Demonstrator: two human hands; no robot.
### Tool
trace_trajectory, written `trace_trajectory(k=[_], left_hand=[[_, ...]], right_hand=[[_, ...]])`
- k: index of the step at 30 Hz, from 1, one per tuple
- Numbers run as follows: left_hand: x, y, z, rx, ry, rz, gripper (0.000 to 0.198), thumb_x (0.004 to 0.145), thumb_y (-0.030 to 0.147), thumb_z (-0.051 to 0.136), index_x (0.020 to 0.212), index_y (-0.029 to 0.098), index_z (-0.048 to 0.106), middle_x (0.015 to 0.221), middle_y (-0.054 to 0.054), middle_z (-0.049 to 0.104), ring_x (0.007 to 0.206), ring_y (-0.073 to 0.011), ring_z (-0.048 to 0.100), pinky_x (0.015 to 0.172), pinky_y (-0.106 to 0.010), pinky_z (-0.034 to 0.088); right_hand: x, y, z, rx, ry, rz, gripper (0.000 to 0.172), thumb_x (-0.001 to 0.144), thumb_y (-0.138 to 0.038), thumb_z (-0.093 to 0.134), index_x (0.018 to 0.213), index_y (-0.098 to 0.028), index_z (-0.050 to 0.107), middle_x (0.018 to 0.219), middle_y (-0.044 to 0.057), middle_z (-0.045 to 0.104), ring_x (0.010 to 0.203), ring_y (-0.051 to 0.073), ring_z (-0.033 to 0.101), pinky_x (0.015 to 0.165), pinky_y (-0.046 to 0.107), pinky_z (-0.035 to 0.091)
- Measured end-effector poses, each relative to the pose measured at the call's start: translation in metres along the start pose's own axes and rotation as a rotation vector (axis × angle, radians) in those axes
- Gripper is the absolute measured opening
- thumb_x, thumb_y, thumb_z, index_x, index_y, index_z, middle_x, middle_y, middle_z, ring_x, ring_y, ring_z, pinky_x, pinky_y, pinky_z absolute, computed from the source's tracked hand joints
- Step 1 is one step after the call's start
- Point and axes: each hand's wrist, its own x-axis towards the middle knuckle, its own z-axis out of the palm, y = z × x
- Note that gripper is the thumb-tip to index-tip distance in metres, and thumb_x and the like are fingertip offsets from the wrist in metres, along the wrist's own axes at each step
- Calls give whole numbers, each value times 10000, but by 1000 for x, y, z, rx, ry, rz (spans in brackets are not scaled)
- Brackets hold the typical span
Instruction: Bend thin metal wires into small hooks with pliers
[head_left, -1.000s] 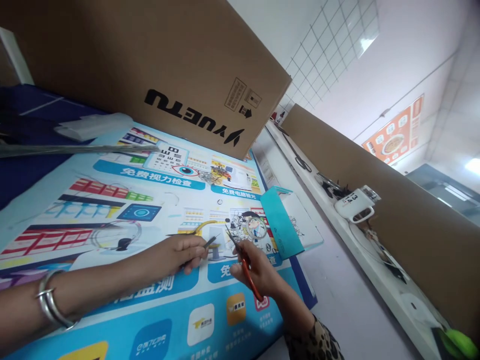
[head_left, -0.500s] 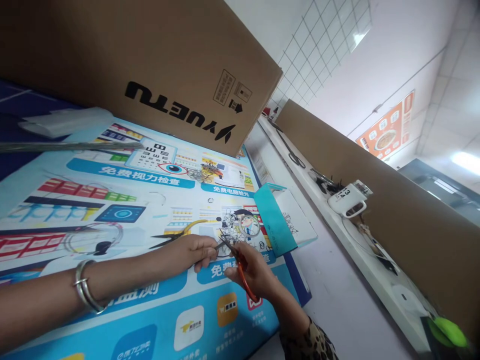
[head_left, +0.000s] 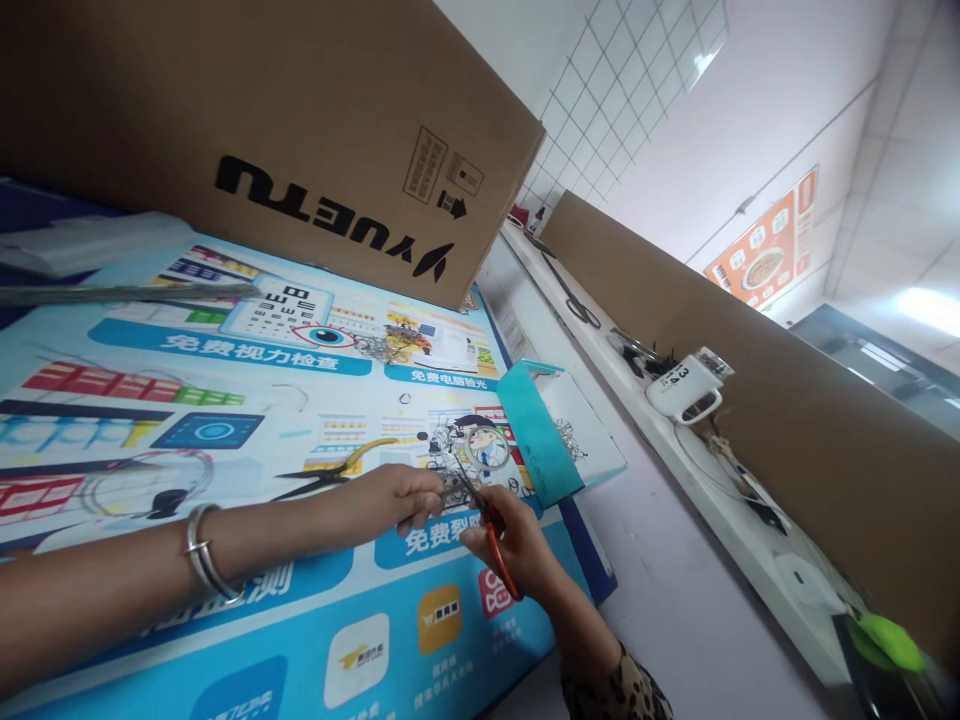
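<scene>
My right hand [head_left: 514, 540] is closed around orange-handled scissors [head_left: 501, 565]. Their dark blades point up and left, close to the fingertips of my left hand [head_left: 416, 497]. Those fingers are pinched together; a small thin dark piece sticks out of them toward the blades, too small to make out. Just beyond both hands, a loose heap of thin dark wire bits [head_left: 448, 440] lies beside a clear ring-shaped roll [head_left: 487, 447]. A yellow-handled tool with dark pointed jaws [head_left: 341, 470] rests behind my left forearm, partly hidden by it.
An open teal-and-white box [head_left: 536, 440] holding wire bits stands at the table's right edge. A large cardboard box [head_left: 337, 130] blocks the back. Long thin strands [head_left: 127, 293] lie at left, near a coil [head_left: 150, 485]. On the right ledge stands a white mug [head_left: 682, 388].
The view has shifted slightly, so most things sit further left. My left hand and the scissors are a little further apart, and the blades look more closed.
</scene>
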Motion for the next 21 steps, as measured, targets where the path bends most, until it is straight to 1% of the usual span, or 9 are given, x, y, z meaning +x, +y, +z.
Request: trace_trajectory(k=[7,11,15,17,18,19,21], left_hand=[[4,-2,5,4,-7,-2,333,955,496,503,815,216,619,695,16,627,630,-172,570,667,-276,446],[4,-1,6,32,-8,-5,346,950,514,491,830,218,624,708,13,646,628,-178,591,670,-281,460],[8,5,5,82,-15,-5,333,931,507,480,815,224,612,695,17,649,600,-175,595,648,-282,469],[19,16,3,123,-25,2,286,930,443,480,791,223,599,670,25,633,600,-170,595,641,-277,465],[28,23,1,146,-30,7,269,935,400,476,769,221,590,660,27,621,610,-167,596,638,-273,461],[40,32,-1,173,-57,10,250,930,357,500,746,216,591,633,28,604,615,-167,597,626,-270,458],[70,51,-5,235,-107,6,259,948,297,554,720,191,613,644,16,615,615,-157,598,624,-275,479]], right_hand=[[-1,6,1,-52,15,12,295,834,-435,779,932,-218,606,794,-27,512,716,155,464,640,264,358],[-1,6,2,-38,18,17,312,843,-462,771,917,-216,593,792,-24,513,715,157,470,641,267,364],[-1,12,2,-27,38,47,301,844,-452,766,896,-217,586,751,-38,493,688,144,447,627,264,349],[-2,16,-1,12,69,82,280,862,-445,743,902,-218,585,707,-55,469,655,133,428,614,262,341],[-2,18,-3,45,99,90,273,880,-451,721,904,-217,582,701,-57,468,647,131,427,612,263,348],[-2,20,-7,81,138,91,276,901,-467,696,905,-217,579,702,-55,473,641,129,430,609,265,357],[-1,23,-15,149,227,93,314,935,-519,655,895,-222,560,709,-46,484,625,131,441,589,268,374]])
